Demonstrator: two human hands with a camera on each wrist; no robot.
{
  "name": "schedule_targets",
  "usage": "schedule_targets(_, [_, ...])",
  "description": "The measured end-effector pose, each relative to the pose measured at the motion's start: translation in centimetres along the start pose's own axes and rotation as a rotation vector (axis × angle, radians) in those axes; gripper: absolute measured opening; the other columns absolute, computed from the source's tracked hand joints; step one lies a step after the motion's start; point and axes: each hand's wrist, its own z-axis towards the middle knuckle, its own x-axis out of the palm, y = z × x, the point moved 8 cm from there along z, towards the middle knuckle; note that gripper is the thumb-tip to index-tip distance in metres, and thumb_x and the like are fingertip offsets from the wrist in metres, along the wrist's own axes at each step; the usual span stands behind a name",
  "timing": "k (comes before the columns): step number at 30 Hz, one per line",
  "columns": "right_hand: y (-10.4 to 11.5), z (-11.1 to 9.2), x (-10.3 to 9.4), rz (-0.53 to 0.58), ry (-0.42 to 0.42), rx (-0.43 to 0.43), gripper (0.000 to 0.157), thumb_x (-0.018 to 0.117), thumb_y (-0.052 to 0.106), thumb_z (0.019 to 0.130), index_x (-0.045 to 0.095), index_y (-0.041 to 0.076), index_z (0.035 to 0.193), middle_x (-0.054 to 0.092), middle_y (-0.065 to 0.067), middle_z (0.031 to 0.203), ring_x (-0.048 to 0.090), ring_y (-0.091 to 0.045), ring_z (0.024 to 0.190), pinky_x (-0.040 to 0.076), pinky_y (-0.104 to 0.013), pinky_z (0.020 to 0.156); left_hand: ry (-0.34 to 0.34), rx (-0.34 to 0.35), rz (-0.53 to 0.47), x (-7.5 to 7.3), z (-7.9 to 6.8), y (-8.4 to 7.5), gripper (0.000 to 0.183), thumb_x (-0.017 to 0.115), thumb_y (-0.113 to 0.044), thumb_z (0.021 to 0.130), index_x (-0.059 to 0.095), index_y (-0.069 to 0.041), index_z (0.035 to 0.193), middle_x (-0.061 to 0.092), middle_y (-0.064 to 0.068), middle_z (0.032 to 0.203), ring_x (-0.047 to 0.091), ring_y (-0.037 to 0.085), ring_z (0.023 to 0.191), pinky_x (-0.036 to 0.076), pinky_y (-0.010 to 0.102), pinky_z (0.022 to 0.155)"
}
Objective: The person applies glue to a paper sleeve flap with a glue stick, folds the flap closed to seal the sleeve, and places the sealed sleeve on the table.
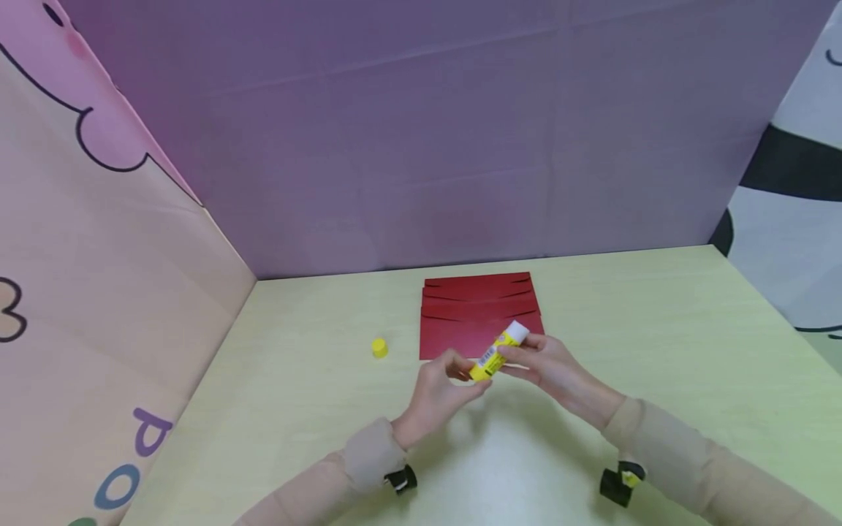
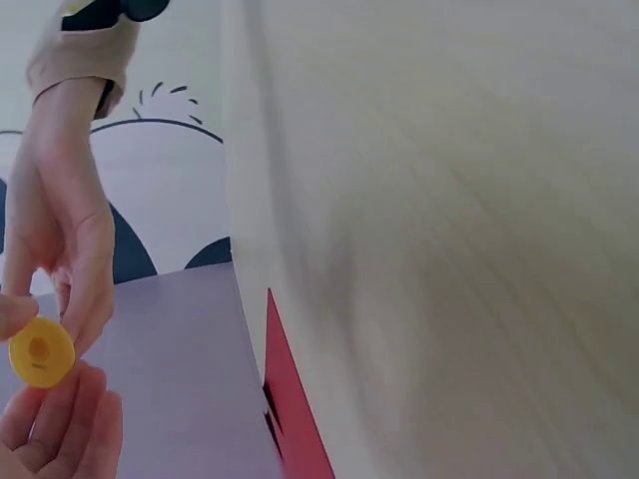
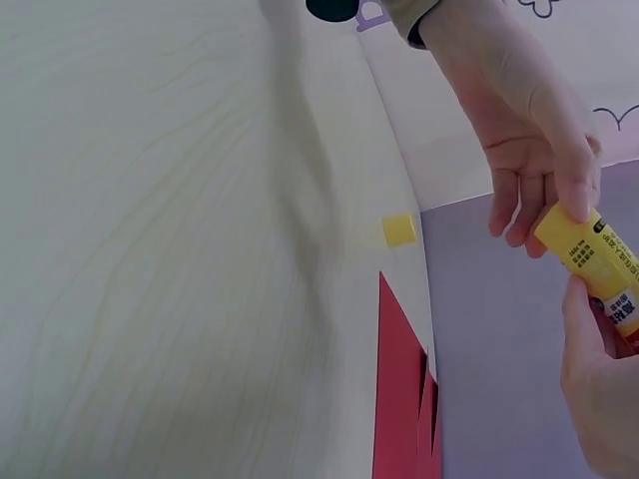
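Note:
A yellow glue stick [image 1: 495, 358] is held between both hands above the table, tilted with its white end up and to the right. My left hand [image 1: 434, 394] pinches its lower yellow end between thumb and fingers. Around the body, nearer the white end, my right hand [image 1: 559, 374] grips with thumb and fingers. The left wrist view shows the round yellow base of the glue stick [image 2: 42, 352] end-on. Behind the hands lie several overlapping red envelopes [image 1: 447, 337], partly covered by the glue stick and fingers. A yellow cap [image 1: 379, 348] stands on the table left of them.
The pale wooden table [image 1: 302, 409] meets a purple wall panel [image 1: 421, 146] at its back edge. A printed panel [image 1: 131, 277] stands along the left side, and another [image 1: 789, 241] rises at the right. Dark wrist-camera mounts hang under both sleeves.

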Motion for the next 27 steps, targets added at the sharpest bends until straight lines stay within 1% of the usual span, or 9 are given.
schedule_targets(3, [0.1,-0.1,0.0,-0.006,0.010,-0.006,0.058,0.062,0.023,0.083,0.038,-0.011,0.123,0.048,-0.017,0.117,0.055,-0.017,0.096,0.043,-0.038,0.089,0.034,-0.115,-0.123,0.2,0.1,0.9,0.022,0.071,-0.008,0.073,0.056,0.002,0.085,0.062,0.011,0.086,0.060,0.016,0.072,0.051,0.021,0.063])
schedule_targets(5, [0.1,-0.2,-0.1,-0.011,0.015,-0.006,0.058,0.062,0.023,0.083,0.037,-0.011,0.123,0.048,-0.017,0.117,0.054,-0.017,0.097,0.043,-0.037,0.088,0.049,-0.178,-0.175,0.3,0.1,1.3,0.021,0.071,-0.006,0.074,0.058,0.004,0.086,0.062,0.013,0.087,0.059,0.015,0.070,0.051,0.022,0.062])
schedule_targets(8, [0.2,-0.3,-0.1,-0.020,0.022,-0.004,0.059,0.062,0.023,0.083,0.037,-0.011,0.124,0.047,-0.017,0.117,0.054,-0.017,0.097,0.043,-0.036,0.088,0.079,-0.267,-0.268,0.6,0.1,1.9,0.020,0.069,-0.004,0.075,0.058,0.007,0.087,0.063,0.015,0.087,0.059,0.013,0.069,0.051,0.026,0.065])
schedule_targets(10, [0.1,-0.3,-0.2,-0.022,0.019,0.004,0.058,0.062,0.023,0.083,0.038,-0.011,0.124,0.047,-0.017,0.118,0.055,-0.017,0.097,0.043,-0.036,0.088,0.104,-0.322,-0.327,0.8,0.1,2.3,0.020,0.068,-0.005,0.076,0.058,0.007,0.088,0.064,0.014,0.086,0.061,0.015,0.069,0.052,0.029,0.067])
schedule_targets(11, [0.1,-0.2,-0.2,-0.023,0.021,0.004,0.058,0.062,0.023,0.083,0.037,-0.011,0.124,0.046,-0.018,0.118,0.055,-0.017,0.097,0.043,-0.037,0.088,0.118,-0.346,-0.364,0.9,0.0,2.5,0.020,0.067,-0.005,0.076,0.058,0.008,0.089,0.064,0.014,0.086,0.062,0.017,0.070,0.052,0.030,0.069])
schedule_targets(14, [0.0,-0.2,-0.3,-0.020,0.022,0.007,0.058,0.063,0.022,0.083,0.038,-0.011,0.123,0.047,-0.018,0.117,0.056,-0.017,0.095,0.044,-0.035,0.087,0.160,-0.394,-0.444,1.3,-0.1,2.8,0.022,0.065,-0.008,0.079,0.057,0.008,0.092,0.065,0.017,0.088,0.064,0.022,0.074,0.051,0.033,0.073])
schedule_targets(17, [0.1,-0.2,-0.2,-0.023,0.036,-0.001,0.058,0.061,0.022,0.084,0.036,-0.012,0.124,0.047,-0.018,0.118,0.055,-0.016,0.096,0.045,-0.033,0.085,0.202,-0.416,-0.498,1.6,-0.2,3.0,0.024,0.062,-0.010,0.082,0.055,0.009,0.096,0.065,0.019,0.091,0.065,0.023,0.078,0.050,0.037,0.076])
schedule_targets(23, [0.3,-0.3,-0.2,-0.025,0.043,-0.009,0.058,0.061,0.022,0.084,0.036,-0.011,0.125,0.048,-0.016,0.117,0.056,-0.015,0.096,0.045,-0.033,0.086,0.276,-0.466,-0.643,2.3,-0.5,3.6,0.029,0.054,-0.012,0.088,0.052,0.011,0.104,0.064,0.017,0.093,0.064,0.020,0.081,0.049,0.036,0.080])
schedule_targets(27, [0.5,-0.4,-0.1,-0.024,0.049,-0.021,0.058,0.060,0.022,0.085,0.035,-0.012,0.125,0.050,-0.015,0.115,0.056,-0.015,0.095,0.045,-0.034,0.086,0.313,-0.494,-0.699,2.8,-0.7,3.9,0.032,0.052,-0.015,0.090,0.050,0.011,0.108,0.063,0.011,0.091,0.063,0.018,0.083,0.048,0.037,0.082])
